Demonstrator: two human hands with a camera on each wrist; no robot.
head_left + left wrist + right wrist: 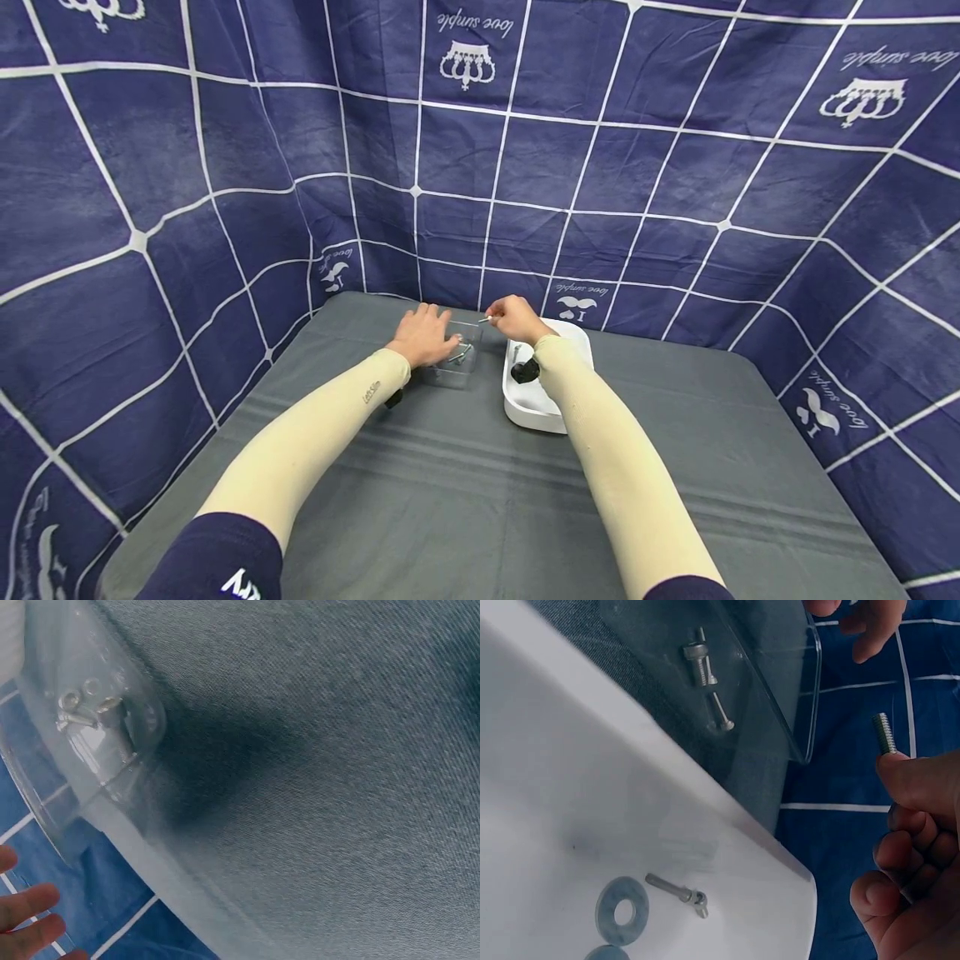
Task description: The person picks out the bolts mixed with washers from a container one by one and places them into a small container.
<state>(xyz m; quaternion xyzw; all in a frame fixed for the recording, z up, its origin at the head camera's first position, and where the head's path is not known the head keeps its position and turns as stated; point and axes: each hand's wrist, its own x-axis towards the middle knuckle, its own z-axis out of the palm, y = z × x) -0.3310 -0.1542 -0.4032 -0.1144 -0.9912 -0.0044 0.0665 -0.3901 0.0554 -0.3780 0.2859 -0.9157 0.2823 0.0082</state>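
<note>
My right hand (516, 318) pinches a threaded metal screw (883, 731) between thumb and finger, its shank sticking out and its other end hidden in the grip. That hand is beyond the far edge of the white tray (534, 420). My left hand (426, 335), fingers extended, is at the far left side of the clear plastic box (450, 381); whether it touches the box is unclear. Inside the box lie a thick socket-head bolt (114, 724), a smaller screw (721, 712) and small nuts (70, 700).
In the white tray lie flat washers (634, 889) and a thin screw (667, 887) with a small piece at its end. Tray and box stand side by side on a grey cloth-covered table (450, 483). A blue gridded curtain (600, 167) hangs close behind them.
</note>
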